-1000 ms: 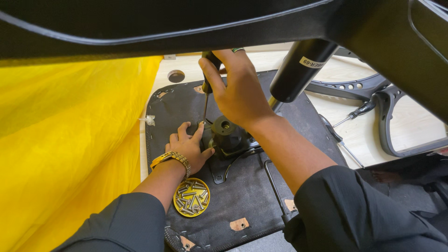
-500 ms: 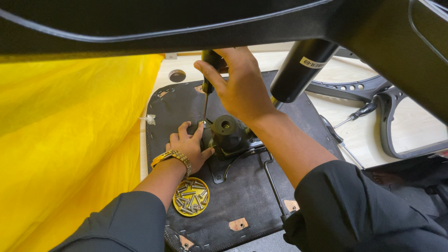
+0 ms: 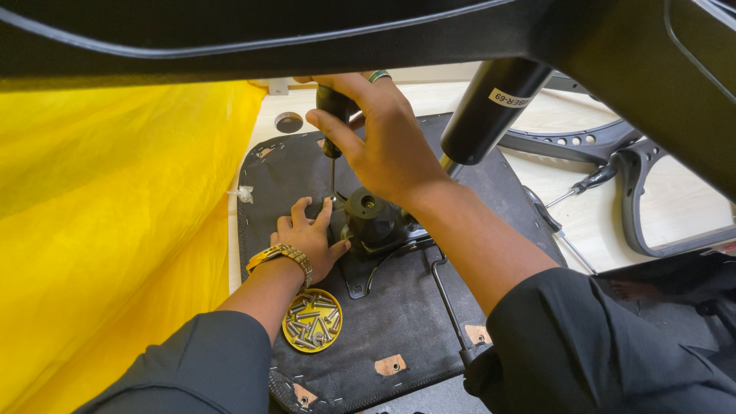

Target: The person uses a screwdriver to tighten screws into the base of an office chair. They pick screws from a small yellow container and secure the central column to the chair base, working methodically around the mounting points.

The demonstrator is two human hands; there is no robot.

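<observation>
Head view: my right hand [image 3: 383,142] is closed round the screwdriver [image 3: 332,130], its shaft upright, tip down beside the black seat mechanism [image 3: 373,222]; my left hand [image 3: 310,238], nearer me, lies open and flat on the seat underside [image 3: 399,322], fingertips by the tip

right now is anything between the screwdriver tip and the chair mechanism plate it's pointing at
Nothing visible blocks it. The right hand holds the screwdriver upright, its shaft running down to the black mechanism on the seat underside. The left hand lies flat beside the tip, fingers next to the shaft, not under it.
</observation>
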